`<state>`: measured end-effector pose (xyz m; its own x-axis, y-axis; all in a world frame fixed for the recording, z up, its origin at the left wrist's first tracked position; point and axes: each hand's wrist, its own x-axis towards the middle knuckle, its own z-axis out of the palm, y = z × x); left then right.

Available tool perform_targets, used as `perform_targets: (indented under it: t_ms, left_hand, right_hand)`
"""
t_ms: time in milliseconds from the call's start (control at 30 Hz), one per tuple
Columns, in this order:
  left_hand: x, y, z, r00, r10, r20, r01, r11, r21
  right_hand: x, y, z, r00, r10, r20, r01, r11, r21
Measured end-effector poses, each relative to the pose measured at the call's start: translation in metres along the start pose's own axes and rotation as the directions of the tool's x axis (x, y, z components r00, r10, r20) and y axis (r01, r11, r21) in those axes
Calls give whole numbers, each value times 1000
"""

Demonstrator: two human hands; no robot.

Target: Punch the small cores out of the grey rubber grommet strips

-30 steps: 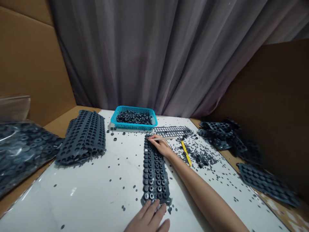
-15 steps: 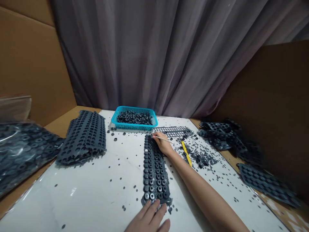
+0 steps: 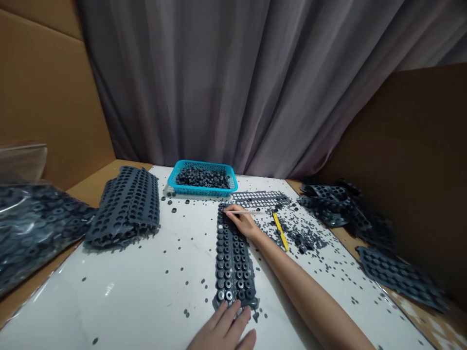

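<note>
A dark grey moulded rubber sheet [image 3: 233,257] with rows of round, ring-topped parts lies lengthwise on the white table. At its near end my left hand [image 3: 228,328] rests with fingers spread, fingertips on the edge. My right hand [image 3: 240,218] is closed round a thin pale stick [image 3: 250,212], held like a pen over the sheet's far left rows. The stick's tip is hidden at the fingertips. One hole on the left row shows white. To the right of my right hand lies a flat sheet with empty holes [image 3: 260,198].
Behind stands a blue basket [image 3: 203,191] of small dark parts. Stacked perforated sheets [image 3: 126,209] and a clear bag of parts [image 3: 40,228] lie left. A yellow cutter-like tool [image 3: 280,231] sits among scattered dark discs. More sheets [image 3: 401,277] lie right, by cardboard walls.
My right hand has moved slightly left and nearer along the sheet, and the stick has swung to almost level. My left hand stays in place.
</note>
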<state>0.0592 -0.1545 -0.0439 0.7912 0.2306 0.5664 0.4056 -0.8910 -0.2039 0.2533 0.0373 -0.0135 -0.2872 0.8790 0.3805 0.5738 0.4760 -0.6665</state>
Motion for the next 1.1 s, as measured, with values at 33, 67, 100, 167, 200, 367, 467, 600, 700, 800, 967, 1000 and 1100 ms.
perform_targets:
  t_ms: [33, 67, 100, 167, 200, 367, 467, 600, 700, 800, 967, 1000, 1100]
  left_hand:
    - [0, 0, 0, 1000, 9, 1, -9, 1000, -1]
    - [-1, 0, 0, 1000, 14, 2, -14, 1000, -2]
    - [-1, -1, 0, 1000, 11, 2, -11, 1000, -3]
    - [-1, 0, 0, 1000, -5, 8, 5, 1000, -6]
    - [-2, 1, 0, 1000, -8, 12, 8, 1000, -8]
    - [-1, 1, 0, 1000, -17, -8, 17, 1000, -12]
    - [1, -1, -2, 1000, 1, 1, -1, 1000, -9]
    - [1, -3, -3, 1000, 25, 4, -25, 1000, 4]
    - [2, -4, -3, 999, 28, 27, -28, 1000, 0]
    - [4, -3, -6, 999, 15, 41, -14, 1000, -10]
    - [8, -1, -9, 999, 8, 35, -7, 1000, -27]
    - [8, -1, -8, 1000, -4, 15, 5, 1000, -21]
    - [6, 1, -5, 998, -42, -55, 42, 999, -13]
  right_hand:
    - [1, 0, -1, 1000, 0, 2, 0, 1000, 2]
    - [1, 1, -1, 1000, -2, 4, 2, 1000, 1]
    - [1, 2, -1, 1000, -4, 6, 4, 1000, -2]
    - [1, 2, -1, 1000, -11, 12, 11, 1000, -17]
    - [1, 2, 0, 1000, -16, 15, 16, 999, -27]
    - [0, 0, 0, 998, -50, 33, 53, 994, -98]
    - [2, -2, -1, 997, -65, 46, 71, 986, -148]
    - [10, 1, -5, 997, -66, 33, 71, 979, -192]
    - [16, 7, -8, 999, -50, -6, 48, 979, -198]
    - [15, 11, -12, 998, -24, -63, 12, 984, -178]
    - [0, 4, -8, 996, 7, -85, -13, 997, -72]
    - [-3, 1, -6, 998, 9, -69, -12, 999, -49]
    - [-8, -5, -1, 999, 25, -26, -25, 1000, -3]
